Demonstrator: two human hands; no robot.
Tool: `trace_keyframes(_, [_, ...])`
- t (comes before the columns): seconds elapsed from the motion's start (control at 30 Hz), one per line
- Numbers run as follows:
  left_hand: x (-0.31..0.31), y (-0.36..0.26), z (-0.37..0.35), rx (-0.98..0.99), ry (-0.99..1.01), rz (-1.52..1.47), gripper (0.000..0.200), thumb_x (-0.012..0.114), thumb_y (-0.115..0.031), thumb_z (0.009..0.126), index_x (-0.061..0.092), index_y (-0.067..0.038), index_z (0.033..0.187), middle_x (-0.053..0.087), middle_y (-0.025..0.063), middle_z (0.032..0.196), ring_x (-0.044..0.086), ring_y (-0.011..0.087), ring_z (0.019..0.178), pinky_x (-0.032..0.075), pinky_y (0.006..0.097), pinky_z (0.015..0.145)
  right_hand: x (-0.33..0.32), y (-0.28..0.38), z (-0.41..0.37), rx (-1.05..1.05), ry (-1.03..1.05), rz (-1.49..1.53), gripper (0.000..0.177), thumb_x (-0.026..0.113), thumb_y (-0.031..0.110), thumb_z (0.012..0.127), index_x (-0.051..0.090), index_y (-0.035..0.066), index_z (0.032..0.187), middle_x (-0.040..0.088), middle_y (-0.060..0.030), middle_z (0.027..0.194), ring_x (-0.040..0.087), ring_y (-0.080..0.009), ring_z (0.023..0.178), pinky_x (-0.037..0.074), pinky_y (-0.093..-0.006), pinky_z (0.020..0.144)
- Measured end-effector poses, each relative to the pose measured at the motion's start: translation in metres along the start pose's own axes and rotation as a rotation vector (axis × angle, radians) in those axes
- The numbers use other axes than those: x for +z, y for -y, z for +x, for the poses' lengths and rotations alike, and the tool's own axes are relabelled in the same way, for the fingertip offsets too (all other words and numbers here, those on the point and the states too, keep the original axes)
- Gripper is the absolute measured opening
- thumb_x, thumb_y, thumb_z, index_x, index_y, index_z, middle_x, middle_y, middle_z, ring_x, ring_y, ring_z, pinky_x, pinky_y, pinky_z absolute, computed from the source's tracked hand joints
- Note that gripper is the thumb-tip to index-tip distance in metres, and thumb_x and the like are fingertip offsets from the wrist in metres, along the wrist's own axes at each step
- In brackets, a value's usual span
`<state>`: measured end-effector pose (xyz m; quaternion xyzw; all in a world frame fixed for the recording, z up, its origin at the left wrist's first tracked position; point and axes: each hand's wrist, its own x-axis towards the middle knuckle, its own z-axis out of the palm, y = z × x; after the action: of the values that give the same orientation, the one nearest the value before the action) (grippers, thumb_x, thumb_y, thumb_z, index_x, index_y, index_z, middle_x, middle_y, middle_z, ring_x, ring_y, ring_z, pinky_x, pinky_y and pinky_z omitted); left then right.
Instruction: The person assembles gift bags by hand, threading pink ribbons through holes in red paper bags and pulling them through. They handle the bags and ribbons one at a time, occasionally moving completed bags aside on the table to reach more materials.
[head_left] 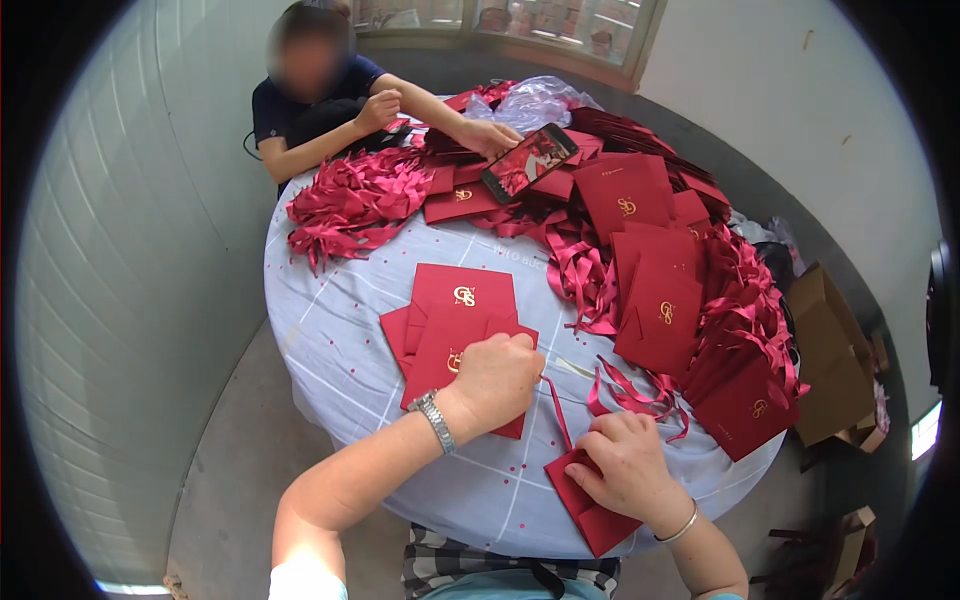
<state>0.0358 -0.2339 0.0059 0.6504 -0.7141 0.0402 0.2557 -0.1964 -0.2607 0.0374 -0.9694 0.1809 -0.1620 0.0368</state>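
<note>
My left hand [497,380], with a metal watch at the wrist, is closed in a pinch on one end of a thin red ribbon [555,412]. It is above a small pile of red paper bags [462,277] with gold lettering. From there the ribbon runs taut down to a red paper bag [602,523] lying near the table's front edge. My right hand [628,462], wearing a bangle, grips that bag at its upper end, its fingers partly hidden. Loose pink-red ribbons [640,398] lie just beyond my right hand.
Many more red bags [658,310] with ribbons cover the right and far side of the round cloth-covered table [330,335]. Across it, another person [320,100] holds a phone [530,163]. A ribbon heap [362,200] lies far left; a cardboard box [828,355] stands right.
</note>
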Motion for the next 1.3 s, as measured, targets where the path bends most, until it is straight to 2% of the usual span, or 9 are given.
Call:
trace_keyframes(0.07, [0.004,0.002,-0.004,0.014,-0.015,-0.028,0.007,0.067,-0.014,0.079,0.068,-0.009,0.073,0.061,0.0062,0.081,0.063,0.0265,0.076,0.053,0.0390,0.062,0.008,-0.002,-0.001,0.037,0.061,0.030,0.028,0.078,0.033,0.073,0.064,0.010,0.081,0.058,-0.0054,0.088,0.055,-0.0247,0.090,0.037,-0.0392,0.082])
trace_keyframes(0.27, [0.003,0.005,-0.011,0.020,-0.041,-0.084,0.007,0.068,-0.012,0.078,0.066,-0.008,0.074,0.059,0.0057,0.080,0.061,0.0249,0.076,0.052,0.0383,0.064,0.016,-0.004,0.006,0.105,0.003,0.060,0.034,0.078,0.040,0.072,0.065,0.010,0.080,0.058,-0.0035,0.081,0.056,-0.0228,0.083,0.037,-0.0389,0.082])
trace_keyframes(0.9, [-0.004,0.006,-0.009,-0.015,-0.019,-0.115,0.004,0.069,-0.011,0.079,0.068,-0.008,0.080,0.061,0.0057,0.080,0.062,0.0250,0.076,0.053,0.0373,0.063,0.021,-0.010,0.000,0.123,-0.048,0.137,0.029,0.079,0.036,0.072,0.064,0.011,0.075,0.059,-0.0018,0.078,0.057,-0.0221,0.083,0.037,-0.0394,0.083])
trace_keyframes(1.3, [-0.005,0.006,-0.008,-0.023,-0.026,-0.120,0.003,0.068,-0.011,0.079,0.069,-0.008,0.080,0.062,0.0056,0.081,0.063,0.0253,0.076,0.053,0.0370,0.065,0.015,-0.010,0.000,0.113,-0.127,0.154,0.030,0.081,0.034,0.068,0.062,0.012,0.073,0.059,-0.0014,0.078,0.057,-0.0215,0.079,0.037,-0.0396,0.081])
